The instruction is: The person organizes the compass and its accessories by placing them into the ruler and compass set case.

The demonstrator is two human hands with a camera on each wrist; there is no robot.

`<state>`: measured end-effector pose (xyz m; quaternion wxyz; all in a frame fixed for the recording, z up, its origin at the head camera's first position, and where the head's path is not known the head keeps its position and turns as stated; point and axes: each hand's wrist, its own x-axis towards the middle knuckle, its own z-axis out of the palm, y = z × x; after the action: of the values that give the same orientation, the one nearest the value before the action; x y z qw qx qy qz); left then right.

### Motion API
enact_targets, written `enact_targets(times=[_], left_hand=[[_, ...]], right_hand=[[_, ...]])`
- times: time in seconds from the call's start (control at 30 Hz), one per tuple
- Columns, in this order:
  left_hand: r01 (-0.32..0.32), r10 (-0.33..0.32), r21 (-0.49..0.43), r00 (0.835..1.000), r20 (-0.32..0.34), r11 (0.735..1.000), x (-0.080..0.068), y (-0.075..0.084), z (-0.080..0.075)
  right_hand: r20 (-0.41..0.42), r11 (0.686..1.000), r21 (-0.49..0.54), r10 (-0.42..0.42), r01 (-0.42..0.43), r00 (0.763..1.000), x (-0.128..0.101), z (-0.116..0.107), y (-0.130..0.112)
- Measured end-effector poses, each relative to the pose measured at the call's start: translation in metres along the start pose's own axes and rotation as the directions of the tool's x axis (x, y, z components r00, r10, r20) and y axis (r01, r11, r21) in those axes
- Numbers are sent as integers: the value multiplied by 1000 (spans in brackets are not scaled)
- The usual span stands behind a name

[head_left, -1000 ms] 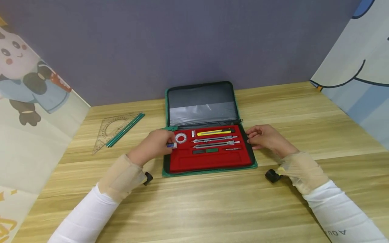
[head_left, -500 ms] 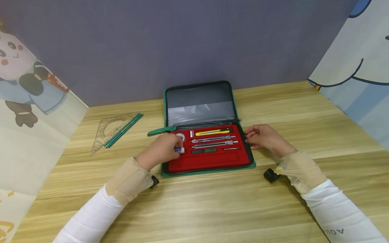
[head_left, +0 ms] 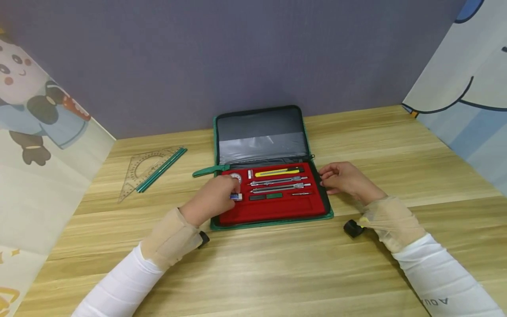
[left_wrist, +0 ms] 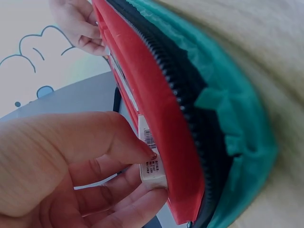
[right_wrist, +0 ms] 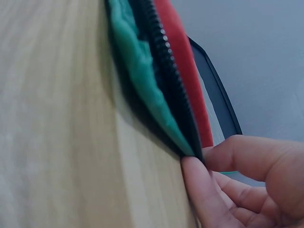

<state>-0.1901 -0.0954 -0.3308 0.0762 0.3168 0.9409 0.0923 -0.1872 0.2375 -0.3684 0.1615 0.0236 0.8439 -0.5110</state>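
A green zip case (head_left: 332, 215) lies unfolded with a red tray (head_left: 257, 214) in its lower half. My left hand (head_left: 210, 197) pinches a white eraser (head_left: 238, 197) with a blue sleeve at the tray's left side. The left wrist view shows the eraser's barcode face (left_wrist: 149, 137) under the thumb, against the red. At the opposite side my right hand (head_left: 343, 181) pinches the case's zipped edge between thumb and finger, as the right wrist view shows. Partly behind the left hand is a round white dial (head_left: 236, 177).
Set in the tray are a yellow cutter (head_left: 277, 172), a sharpener (head_left: 250, 174), two metal compasses (head_left: 273, 189), a dark and green lead box (head_left: 266, 196) and a small metal piece (head_left: 302, 193). A set square (head_left: 136, 169) and green pencils (head_left: 162, 169) lie left. A green strap (head_left: 207, 171) sticks out.
My left hand has moved right with the eraser, from the tray's left edge to over its slot area, uncovering the green strap. The right hand stays at the case edge.
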Motion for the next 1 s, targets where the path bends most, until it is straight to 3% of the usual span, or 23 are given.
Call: enact_targets(times=[1.0], left_hand=[[-34, 34, 14, 999, -23, 999, -3, 2, 2]], right_hand=[[-9, 1000, 5, -2, 2, 1000, 1, 1, 2]])
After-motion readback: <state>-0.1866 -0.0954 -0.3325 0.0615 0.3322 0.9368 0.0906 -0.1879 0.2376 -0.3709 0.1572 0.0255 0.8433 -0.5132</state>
